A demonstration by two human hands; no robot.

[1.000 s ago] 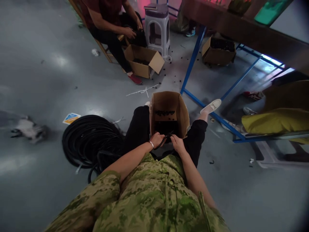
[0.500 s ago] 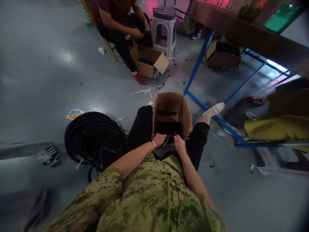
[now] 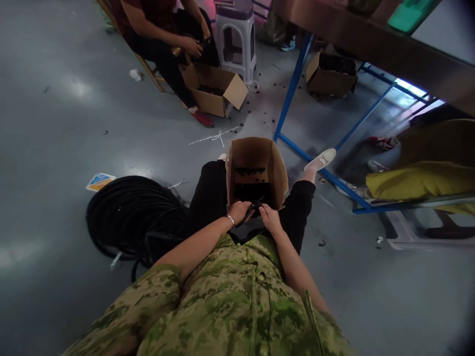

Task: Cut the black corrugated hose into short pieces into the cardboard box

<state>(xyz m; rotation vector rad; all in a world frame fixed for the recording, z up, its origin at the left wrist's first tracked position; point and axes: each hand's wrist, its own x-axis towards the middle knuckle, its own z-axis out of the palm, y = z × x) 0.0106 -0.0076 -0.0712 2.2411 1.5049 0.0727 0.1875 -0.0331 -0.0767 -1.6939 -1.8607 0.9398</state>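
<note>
Far L on flr (image 3: 55, 123): a blue, white & orange card (image 3: 99, 181), touching or just beside a big coil of black hose (image 3: 122, 210). Coil lies close by the wearer's L leg (image 3: 206, 190). Up top, L of ctr, a co-worker (image 3: 159, 54) in a dark red top sits on a wooden chair (image 3: 151, 76), hands together, w/ an open box (image 3: 211, 103) nr their feet, dark bits inside. Below that, some white string (image 3: 215, 137) on flr. Behind the box, a whitish stool (image 3: 237, 37) w/ purple seat. Then L hand (image 3: 239, 211), bracelet (image 3: 230, 220) on wrist, closed round a thin black strip (image 3: 256, 204). Strip is btwn the two hands, at the near edge of a tall open carton (image 3: 280, 173), which stands btwn the wearer's legs w/ small black pieces (image 3: 250, 171) in it. R hand (image 3: 270, 217) is at strip's R end, fingers bent; can't tell if it grips, too small. Farther R: wearer's white shoe (image 3: 322, 159) by a blue table frame (image 3: 295, 89), another box (image 3: 328, 81) under the tabletop (image 3: 389, 44), then yellow cloth (image 3: 419, 183) above a grey stool base (image 3: 404, 237).
</note>
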